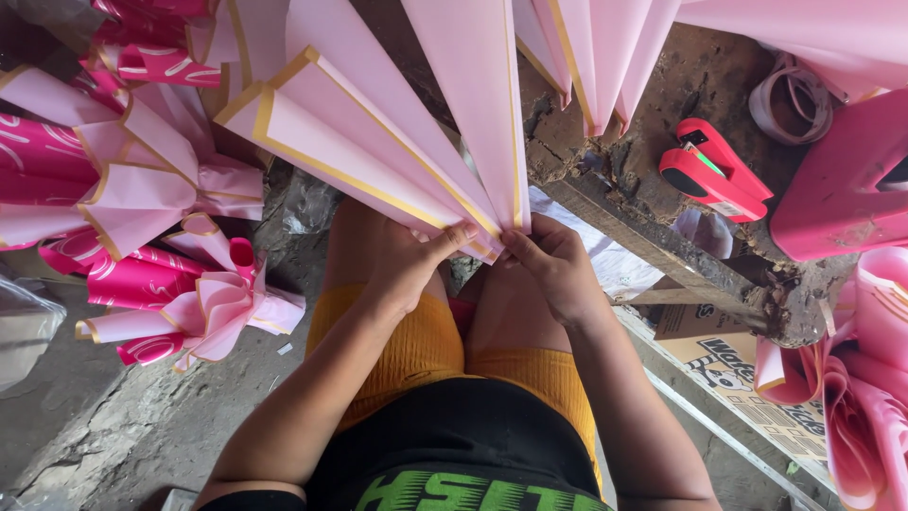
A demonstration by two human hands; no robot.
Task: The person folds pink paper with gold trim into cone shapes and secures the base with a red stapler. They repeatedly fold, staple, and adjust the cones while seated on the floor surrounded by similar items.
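Both hands meet over my knees, pinched together on the gathered bottom end of a fan of pink wrapping sheets (397,123) with gold borders. My left hand (407,260) grips the bundle from the left side, thumb laid across the folds; my right hand (553,265) closes on it from the right, fingertips pressed into the same pinch point. The two hands touch each other there, clamped on the paper.

From that grip the sheets spread upward and away from me, widening toward the top of the view, their gold-edged corners splaying left and centre.

Left of my legs, on the rough concrete floor (123,426), lies a finished pink bow (213,312) of folded paper, and beyond it a heap of darker magenta and pale pink wraps (85,161).

To my right, a worn wooden bench (662,246) runs diagonally. A red stapler (714,170) rests near its far edge, with a roll of pale ribbon (794,99) beyond it. More pink folded paper (865,378) piles at the right edge, above a printed cardboard box (747,388).
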